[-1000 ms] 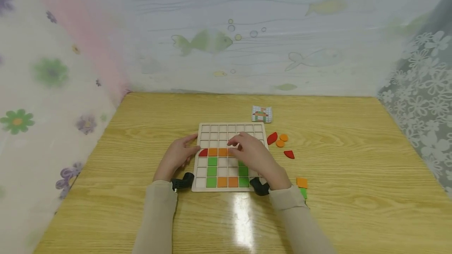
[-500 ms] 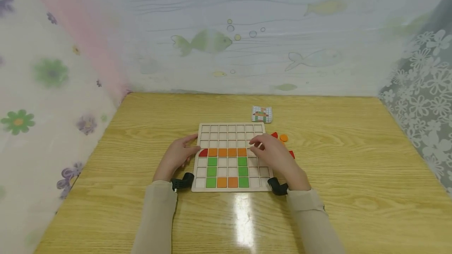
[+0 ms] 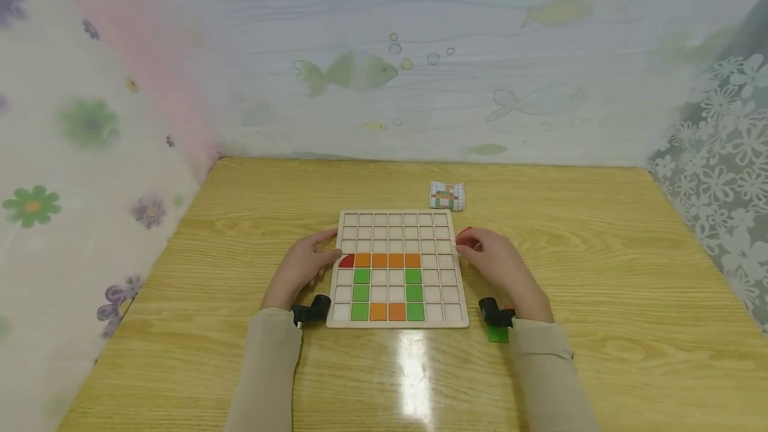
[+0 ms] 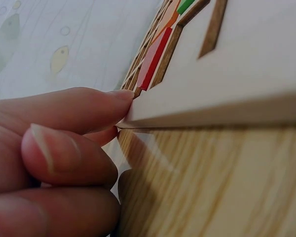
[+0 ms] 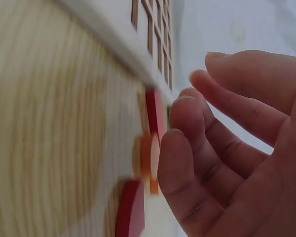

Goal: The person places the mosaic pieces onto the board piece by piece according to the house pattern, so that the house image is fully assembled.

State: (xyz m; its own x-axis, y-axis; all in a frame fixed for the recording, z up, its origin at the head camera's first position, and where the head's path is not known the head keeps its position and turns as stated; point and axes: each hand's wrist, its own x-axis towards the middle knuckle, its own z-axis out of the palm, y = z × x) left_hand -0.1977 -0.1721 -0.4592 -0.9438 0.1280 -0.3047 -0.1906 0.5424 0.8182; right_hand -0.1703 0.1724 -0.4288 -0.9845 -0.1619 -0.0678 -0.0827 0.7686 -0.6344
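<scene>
A wooden grid board (image 3: 396, 219) lies flat, bearing a red rounded tile (image 3: 347, 261), a row of orange square tiles (image 3: 379, 261), green squares in two columns and two orange squares at the bottom. My left hand (image 3: 302, 264) touches the board's left edge with thumb and index finger; its other fingers bend in the left wrist view. Just off the right edge is my right hand (image 3: 504, 265), fingers loosely bent and holding nothing. Close by its fingertips lies a red leaf-shaped piece (image 5: 155, 113), mostly hidden in the head view.
A small printed pattern card (image 3: 447, 196) lies behind the board. Orange round pieces (image 5: 148, 155) and another red piece (image 5: 130, 210) sit under my right hand. A green square (image 3: 497, 334) shows beneath the right wrist camera (image 3: 497, 313). Cloth hangs behind the table (image 3: 270, 192).
My right hand has moved right, from over the orange row to beyond the board's right edge. It uncovered a full row of orange squares. The left hand has stayed put.
</scene>
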